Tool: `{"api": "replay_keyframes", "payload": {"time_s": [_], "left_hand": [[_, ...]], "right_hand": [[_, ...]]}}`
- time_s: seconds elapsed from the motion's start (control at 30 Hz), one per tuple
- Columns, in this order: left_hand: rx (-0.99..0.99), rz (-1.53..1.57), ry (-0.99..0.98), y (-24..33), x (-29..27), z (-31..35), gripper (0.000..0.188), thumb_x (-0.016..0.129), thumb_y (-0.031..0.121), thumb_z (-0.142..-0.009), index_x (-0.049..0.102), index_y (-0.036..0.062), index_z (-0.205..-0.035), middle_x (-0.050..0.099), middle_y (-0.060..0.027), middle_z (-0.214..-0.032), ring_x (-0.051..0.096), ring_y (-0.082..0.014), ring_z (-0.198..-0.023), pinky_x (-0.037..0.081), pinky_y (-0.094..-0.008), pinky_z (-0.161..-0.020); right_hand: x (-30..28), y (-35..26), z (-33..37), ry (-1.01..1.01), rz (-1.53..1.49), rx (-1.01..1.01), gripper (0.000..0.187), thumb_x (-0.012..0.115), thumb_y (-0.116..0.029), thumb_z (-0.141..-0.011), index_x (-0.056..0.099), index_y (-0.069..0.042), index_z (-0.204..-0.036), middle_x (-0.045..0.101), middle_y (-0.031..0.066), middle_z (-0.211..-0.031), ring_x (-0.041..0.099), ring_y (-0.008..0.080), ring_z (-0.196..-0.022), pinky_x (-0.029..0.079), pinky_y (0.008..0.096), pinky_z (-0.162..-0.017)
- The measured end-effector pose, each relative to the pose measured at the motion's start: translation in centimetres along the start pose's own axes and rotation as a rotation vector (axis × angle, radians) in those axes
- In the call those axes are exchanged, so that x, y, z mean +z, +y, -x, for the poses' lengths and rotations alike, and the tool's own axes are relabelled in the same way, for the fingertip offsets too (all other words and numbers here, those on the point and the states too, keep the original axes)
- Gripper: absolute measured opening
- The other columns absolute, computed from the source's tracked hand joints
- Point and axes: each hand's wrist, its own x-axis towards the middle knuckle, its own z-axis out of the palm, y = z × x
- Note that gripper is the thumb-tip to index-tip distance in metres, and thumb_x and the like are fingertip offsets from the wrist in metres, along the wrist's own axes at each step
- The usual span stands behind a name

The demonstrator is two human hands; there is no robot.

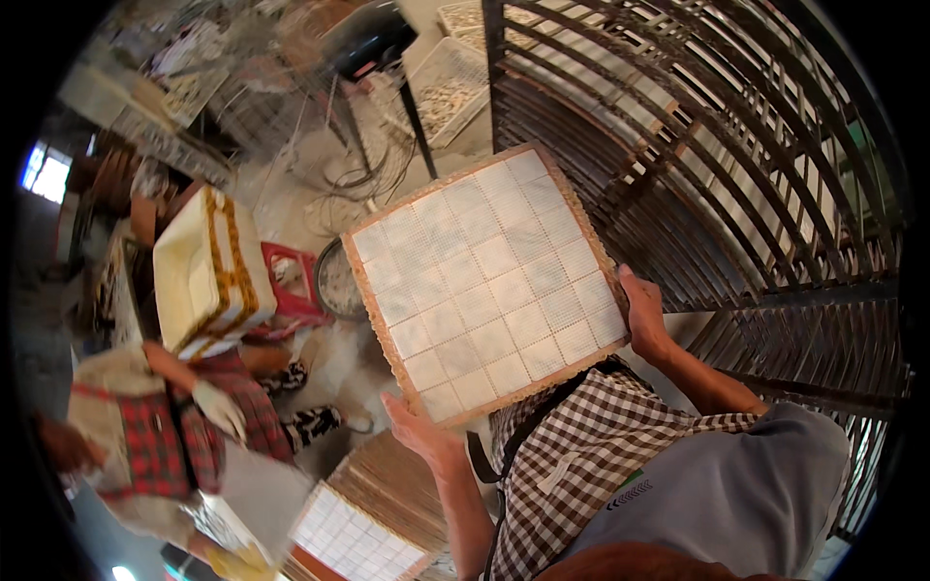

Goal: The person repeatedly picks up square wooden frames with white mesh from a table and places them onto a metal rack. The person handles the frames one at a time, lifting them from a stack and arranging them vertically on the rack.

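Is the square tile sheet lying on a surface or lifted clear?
Lifted clear: the tile sheet is held in the air, left hand gripping its lower corner, right hand its right edge.

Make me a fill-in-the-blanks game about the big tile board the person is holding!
1. The person holds the square tile board with ____ hands.
2. The right hand grips the board's ____ edge.
3. The small tiles on the board are ____ in colour.
4. The dark metal rack stands on the person's ____ side.

Missing words: both; right; white; right
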Motion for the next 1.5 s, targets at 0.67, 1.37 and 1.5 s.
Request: {"api": "replay_keyframes", "payload": {"time_s": [0.67,1.37,1.5], "left_hand": [[-0.335,0.357,-0.331,11.1,8.4,-13.7,0.054,0.043,0.04,-0.097,0.06,-0.011,-0.101,0.065,-0.0136,-0.094,0.063,-0.0186,-0.082,0.049,-0.029,-0.076],[-0.247,0.271,-0.538,12.5,22.5,-23.6,0.071,0.048,0.05,-0.092,0.047,-0.0179,-0.114,0.056,-0.0199,-0.109,0.056,-0.0235,-0.096,0.045,-0.0307,-0.085],[-0.227,0.319,-0.551,13.1,25.1,-26.0,0.062,0.047,0.051,-0.092,0.053,-0.0096,-0.101,0.058,-0.0138,-0.094,0.056,-0.0209,-0.086,0.046,-0.0311,-0.079]], "right_hand": [[4.1,-0.3,3.0,0.31,-0.305,-0.159,0.041,0.049,-0.034,-0.097,0.062,0.004,-0.09,0.059,0.0022,-0.085,0.051,0.0094,-0.079,0.042,0.026,-0.072],[5.7,-3.2,-4.2,0.439,-0.527,-0.206,0.034,0.051,-0.029,-0.095,0.06,0.003,-0.1,0.061,0.0068,-0.095,0.056,0.0136,-0.088,0.042,0.028,-0.079],[7.4,-6.4,-5.9,0.449,-0.639,-0.212,0.032,0.051,-0.028,-0.095,0.06,0.002,-0.101,0.059,0.0063,-0.099,0.054,0.0141,-0.091,0.042,0.0293,-0.081]]}}
